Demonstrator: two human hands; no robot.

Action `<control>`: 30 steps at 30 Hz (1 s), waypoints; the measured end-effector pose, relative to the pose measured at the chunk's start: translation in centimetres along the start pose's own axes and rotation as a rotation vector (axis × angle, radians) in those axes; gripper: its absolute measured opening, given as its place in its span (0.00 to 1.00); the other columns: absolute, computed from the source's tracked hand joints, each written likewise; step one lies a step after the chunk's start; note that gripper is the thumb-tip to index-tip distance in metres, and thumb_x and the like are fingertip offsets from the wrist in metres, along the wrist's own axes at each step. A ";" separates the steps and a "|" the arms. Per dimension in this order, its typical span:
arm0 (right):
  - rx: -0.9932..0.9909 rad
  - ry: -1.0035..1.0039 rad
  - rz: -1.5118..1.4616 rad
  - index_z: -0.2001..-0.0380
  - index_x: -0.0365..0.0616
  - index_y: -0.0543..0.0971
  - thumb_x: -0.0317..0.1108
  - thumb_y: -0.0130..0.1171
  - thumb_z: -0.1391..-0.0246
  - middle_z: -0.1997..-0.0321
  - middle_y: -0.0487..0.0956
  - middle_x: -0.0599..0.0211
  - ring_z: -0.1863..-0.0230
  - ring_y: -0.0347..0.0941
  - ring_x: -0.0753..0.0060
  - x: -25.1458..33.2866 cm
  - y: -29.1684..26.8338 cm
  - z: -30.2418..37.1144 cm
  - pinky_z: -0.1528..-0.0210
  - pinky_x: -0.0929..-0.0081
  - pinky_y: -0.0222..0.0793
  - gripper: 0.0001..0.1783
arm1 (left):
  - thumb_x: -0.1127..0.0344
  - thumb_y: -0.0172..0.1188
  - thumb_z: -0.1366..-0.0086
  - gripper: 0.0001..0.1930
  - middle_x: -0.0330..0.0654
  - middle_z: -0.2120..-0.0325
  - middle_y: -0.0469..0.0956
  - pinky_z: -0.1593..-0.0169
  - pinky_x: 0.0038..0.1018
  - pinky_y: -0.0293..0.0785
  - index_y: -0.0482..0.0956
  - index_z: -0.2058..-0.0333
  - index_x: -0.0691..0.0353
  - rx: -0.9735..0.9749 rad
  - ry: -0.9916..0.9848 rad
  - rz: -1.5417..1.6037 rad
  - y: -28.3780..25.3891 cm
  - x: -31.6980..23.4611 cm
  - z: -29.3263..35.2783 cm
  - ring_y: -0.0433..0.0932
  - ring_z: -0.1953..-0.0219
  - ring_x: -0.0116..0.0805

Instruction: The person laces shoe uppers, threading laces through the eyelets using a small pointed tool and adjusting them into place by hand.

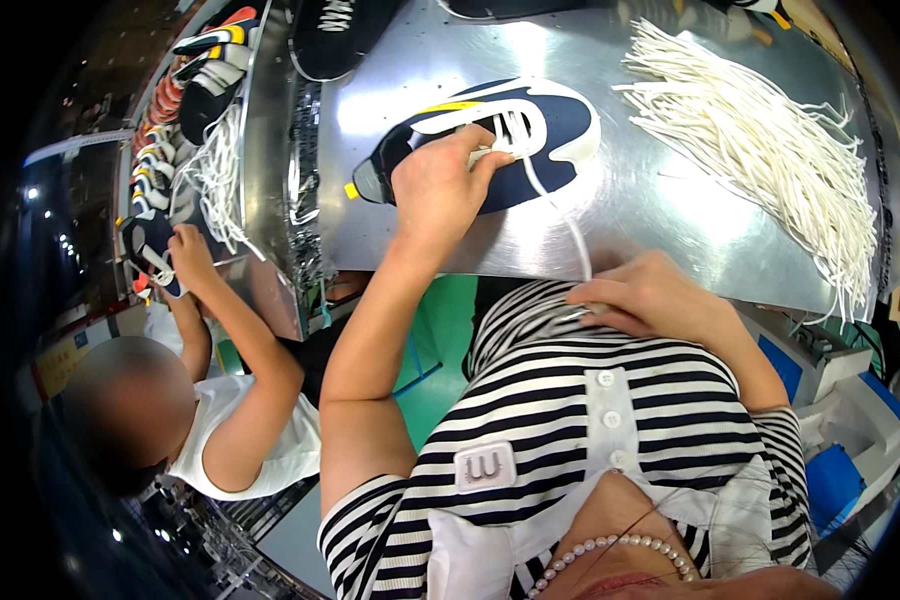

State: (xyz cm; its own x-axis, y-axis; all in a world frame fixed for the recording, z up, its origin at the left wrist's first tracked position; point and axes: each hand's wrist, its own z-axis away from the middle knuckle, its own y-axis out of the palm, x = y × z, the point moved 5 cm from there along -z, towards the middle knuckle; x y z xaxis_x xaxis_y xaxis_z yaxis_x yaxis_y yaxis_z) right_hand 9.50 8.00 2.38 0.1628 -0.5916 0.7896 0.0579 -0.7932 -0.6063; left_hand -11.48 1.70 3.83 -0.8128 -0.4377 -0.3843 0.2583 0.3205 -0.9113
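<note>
At twelve o'clock on our counter (370, 235) lies the navy shoe (510, 183) — our left hand (442, 185) has its grip pinched at the eyelets; our right hand (655, 295), at the shoe's four o'clock, grasps the white lace (574, 232).

Under the left hand (438, 190) I see a navy sneaker (510, 182), white-trimmed, yellow-striped. The shoelace (569, 217) between both hands is white, like the shoelace bundle (750, 155) beyond the right hand (652, 295); just beside that hand, the shirt (530, 410) is striped black-and-white.
</note>
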 end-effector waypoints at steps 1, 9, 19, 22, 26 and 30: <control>-0.037 0.019 -0.071 0.60 0.48 0.81 0.37 0.62 0.47 0.74 0.79 0.61 0.75 0.76 0.59 0.1 -0.2 0.5 0.70 0.66 0.71 0.11 | 0.54 0.67 0.45 0.14 0.45 0.77 0.81 0.66 0.38 0.73 0.82 0.64 0.55 0.045 -0.040 0.016 0.1 0.6 0.2 0.80 0.70 0.46; -0.419 0.401 -0.519 0.59 0.38 0.82 0.35 0.60 0.42 0.77 0.79 0.70 0.77 0.74 0.81 -2.3 -3.5 -0.6 0.72 0.82 0.68 0.13 | 0.60 0.67 0.47 0.13 0.48 0.71 0.81 0.61 0.37 0.74 0.82 0.64 0.57 0.115 -0.193 0.198 -0.4 0.3 2.1 0.80 0.67 0.48; -0.555 0.410 -0.667 0.72 0.39 0.79 0.32 0.66 0.48 0.78 0.71 0.81 0.74 0.63 0.90 -3.1 -3.0 -4.6 0.71 0.87 0.58 0.08 | 0.67 0.66 0.45 0.09 0.45 0.74 0.79 0.68 0.35 0.73 0.80 0.66 0.61 -0.254 0.206 0.262 -3.7 -4.6 4.1 0.78 0.73 0.47; -0.346 0.386 -0.851 0.71 0.41 0.77 0.34 0.66 0.47 0.77 0.71 0.81 0.75 0.65 0.89 -1.9 -1.4 -3.0 0.70 0.86 0.62 0.09 | 0.67 0.66 0.45 0.09 0.46 0.75 0.78 0.67 0.36 0.72 0.80 0.65 0.62 -0.323 0.254 0.235 -4.3 -3.7 3.9 0.77 0.72 0.47; -0.028 0.413 -0.845 0.69 0.42 0.78 0.33 0.61 0.43 0.72 0.74 0.78 0.67 0.67 0.88 0.0 0.3 -1.5 0.61 0.84 0.65 0.06 | 0.67 0.65 0.44 0.09 0.46 0.75 0.77 0.66 0.36 0.71 0.79 0.65 0.62 -0.239 0.238 0.170 -2.7 -2.9 3.2 0.77 0.71 0.46; -0.280 0.373 -0.919 0.68 0.42 0.75 0.33 0.60 0.44 0.71 0.71 0.80 0.67 0.65 0.89 -1.6 -1.5 -3.0 0.63 0.89 0.60 0.06 | 0.67 0.64 0.44 0.09 0.46 0.74 0.77 0.65 0.36 0.72 0.80 0.65 0.62 -0.194 0.217 0.186 -0.5 -2.4 3.1 0.77 0.69 0.46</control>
State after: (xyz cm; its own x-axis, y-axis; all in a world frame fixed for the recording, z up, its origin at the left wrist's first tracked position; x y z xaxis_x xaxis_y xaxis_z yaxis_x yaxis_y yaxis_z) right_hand 6.19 9.65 2.31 -0.1473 0.2915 0.9452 -0.2338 -0.9387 0.2531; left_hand -8.03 0.01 4.72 -0.8587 -0.1746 -0.4819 0.3253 0.5409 -0.7757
